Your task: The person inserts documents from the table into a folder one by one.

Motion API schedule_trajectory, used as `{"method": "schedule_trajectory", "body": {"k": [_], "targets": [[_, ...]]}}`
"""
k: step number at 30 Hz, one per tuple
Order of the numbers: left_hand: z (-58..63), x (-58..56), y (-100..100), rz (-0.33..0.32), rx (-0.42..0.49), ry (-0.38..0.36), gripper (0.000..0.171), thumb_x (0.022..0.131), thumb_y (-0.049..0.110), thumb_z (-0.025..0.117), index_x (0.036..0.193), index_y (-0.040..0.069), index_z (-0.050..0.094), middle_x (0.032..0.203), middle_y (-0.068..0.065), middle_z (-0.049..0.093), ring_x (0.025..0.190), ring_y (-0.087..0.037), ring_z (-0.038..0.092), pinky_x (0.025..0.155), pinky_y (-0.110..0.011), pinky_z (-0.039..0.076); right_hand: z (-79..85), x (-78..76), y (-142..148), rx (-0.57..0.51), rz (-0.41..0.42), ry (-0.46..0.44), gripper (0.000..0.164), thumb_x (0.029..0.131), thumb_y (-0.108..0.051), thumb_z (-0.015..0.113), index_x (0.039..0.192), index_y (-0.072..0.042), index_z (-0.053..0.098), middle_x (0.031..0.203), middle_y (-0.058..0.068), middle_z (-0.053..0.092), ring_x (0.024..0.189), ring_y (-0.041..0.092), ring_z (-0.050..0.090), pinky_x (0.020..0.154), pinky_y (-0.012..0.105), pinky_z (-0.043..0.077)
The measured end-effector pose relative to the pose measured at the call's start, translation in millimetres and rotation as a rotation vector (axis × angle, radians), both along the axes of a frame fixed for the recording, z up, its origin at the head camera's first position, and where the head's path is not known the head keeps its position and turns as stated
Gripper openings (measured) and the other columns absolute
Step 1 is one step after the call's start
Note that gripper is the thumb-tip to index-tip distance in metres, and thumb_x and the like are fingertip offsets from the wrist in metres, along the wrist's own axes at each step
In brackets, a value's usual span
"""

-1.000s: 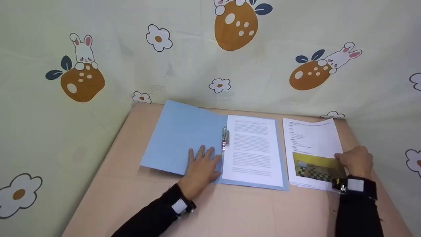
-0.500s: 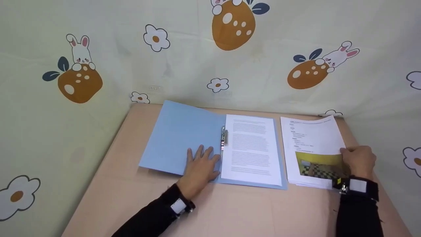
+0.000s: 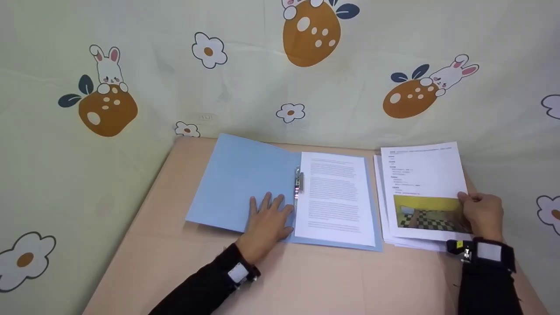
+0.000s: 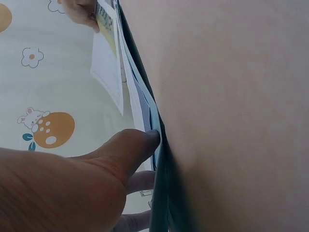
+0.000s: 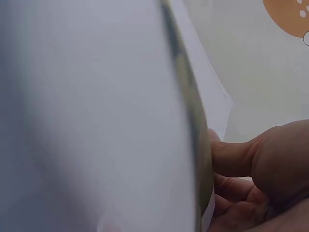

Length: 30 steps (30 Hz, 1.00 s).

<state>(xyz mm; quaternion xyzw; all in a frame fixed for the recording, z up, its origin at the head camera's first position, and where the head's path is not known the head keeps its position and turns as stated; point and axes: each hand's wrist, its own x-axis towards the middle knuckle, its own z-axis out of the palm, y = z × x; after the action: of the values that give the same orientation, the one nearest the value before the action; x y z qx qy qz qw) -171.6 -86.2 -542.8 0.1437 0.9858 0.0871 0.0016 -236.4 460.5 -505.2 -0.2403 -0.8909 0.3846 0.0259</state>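
Note:
A blue folder (image 3: 245, 175) lies spread open, with a metal clip (image 3: 299, 179) along its spine. White printed pages (image 3: 334, 197) rest on its right side. My left hand (image 3: 267, 223) lies with spread fingers on the folder's lower part near the spine; in the left wrist view its thumb touches the folder's edge. To the right, my right hand (image 3: 483, 214) pinches the right edge of a sheet of paper (image 3: 422, 170) that bears text and a yellow picture. That sheet is raised above a stack of papers (image 3: 385, 236). In the right wrist view the sheet (image 5: 106, 116) bends and hides some fingers.
The peach-coloured table (image 3: 323, 284) runs back to a pale curtain (image 3: 245, 92) printed with rabbits, fruit and flowers. Its right edge passes close to my right forearm. A narrow gap separates the folder from the stack.
My right hand has lifted the top sheet off the stack, shifting it up and to the right, so the papers below show at its left. My left hand has stayed in place.

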Motion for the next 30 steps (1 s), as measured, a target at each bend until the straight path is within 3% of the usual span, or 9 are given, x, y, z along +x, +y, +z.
{"method": "schedule_trajectory", "body": {"k": [6, 11, 14, 18, 22, 27, 30], "targets": [[-1.1, -1.3, 0, 0.010, 0.001, -0.010, 0.053, 0.105, 0.046, 0.087, 0.152, 0.024, 0.074, 0.175, -0.014, 0.060, 0.169, -0.050, 0.048, 0.135, -0.085, 0.034, 0.9, -0.7, -7, -0.088, -0.016, -0.024, 0.058, 0.119, -0.034, 0.060, 0.149, 0.016, 0.065, 0.106, 0.002, 0.070, 0.089, 0.006, 0.059, 0.068, 0.021, 0.057], [-1.0, -1.0, 1, 0.011, 0.012, -0.025, 0.053, 0.105, 0.045, 0.087, 0.152, 0.024, 0.074, 0.176, -0.014, 0.060, 0.170, -0.051, 0.047, 0.136, -0.085, 0.033, 1.4, 0.0, -19, -0.178, -0.011, -0.061, 0.065, 0.122, -0.039, 0.056, 0.162, 0.013, 0.056, 0.117, 0.006, 0.067, 0.087, 0.003, 0.062, 0.070, 0.023, 0.060], [-0.5, -0.9, 0, 0.009, 0.012, -0.026, 0.053, 0.105, 0.045, 0.087, 0.152, 0.024, 0.074, 0.176, -0.014, 0.059, 0.170, -0.051, 0.047, 0.136, -0.086, 0.033, 0.4, 0.1, -29, -0.173, 0.018, -0.083, 0.065, 0.124, -0.037, 0.050, 0.166, 0.013, 0.050, 0.132, 0.016, 0.065, 0.096, 0.010, 0.063, 0.073, 0.022, 0.059], [0.2, -0.6, 0, 0.006, 0.005, -0.021, 0.054, 0.105, 0.046, 0.086, 0.153, 0.025, 0.073, 0.176, -0.014, 0.059, 0.169, -0.051, 0.047, 0.136, -0.085, 0.033, -2.0, -0.6, -43, -0.138, 0.092, -0.092, 0.065, 0.125, -0.032, 0.043, 0.168, 0.018, 0.043, 0.162, 0.035, 0.054, 0.125, 0.029, 0.059, 0.077, 0.015, 0.052], [1.0, -0.3, 0, 0.003, 0.004, -0.024, 0.054, 0.106, 0.046, 0.086, 0.154, 0.025, 0.072, 0.177, -0.014, 0.058, 0.170, -0.051, 0.046, 0.137, -0.086, 0.032, -5.3, -3.3, -56, -0.120, 0.127, -0.088, 0.063, 0.125, -0.030, 0.045, 0.166, 0.018, 0.047, 0.171, 0.039, 0.049, 0.139, 0.037, 0.057, 0.079, 0.011, 0.048], [1.5, -0.5, 0, -0.002, 0.009, -0.012, 0.054, 0.105, 0.046, 0.087, 0.153, 0.025, 0.073, 0.175, -0.014, 0.059, 0.169, -0.051, 0.047, 0.136, -0.086, 0.032, -7.7, -5.9, -74, -0.093, 0.158, -0.079, 0.061, 0.124, -0.030, 0.049, 0.162, 0.018, 0.053, 0.170, 0.040, 0.051, 0.143, 0.041, 0.055, 0.101, 0.030, 0.051], [1.0, -0.2, -1, -0.004, 0.002, -0.002, 0.054, 0.105, 0.047, 0.087, 0.152, 0.024, 0.074, 0.175, -0.014, 0.060, 0.169, -0.050, 0.048, 0.135, -0.086, 0.034, -9.1, -6.5, -85, -0.101, 0.169, -0.071, 0.059, 0.123, -0.029, 0.053, 0.160, 0.017, 0.055, 0.170, 0.039, 0.052, 0.144, 0.042, 0.053, 0.106, 0.036, 0.048]]}}
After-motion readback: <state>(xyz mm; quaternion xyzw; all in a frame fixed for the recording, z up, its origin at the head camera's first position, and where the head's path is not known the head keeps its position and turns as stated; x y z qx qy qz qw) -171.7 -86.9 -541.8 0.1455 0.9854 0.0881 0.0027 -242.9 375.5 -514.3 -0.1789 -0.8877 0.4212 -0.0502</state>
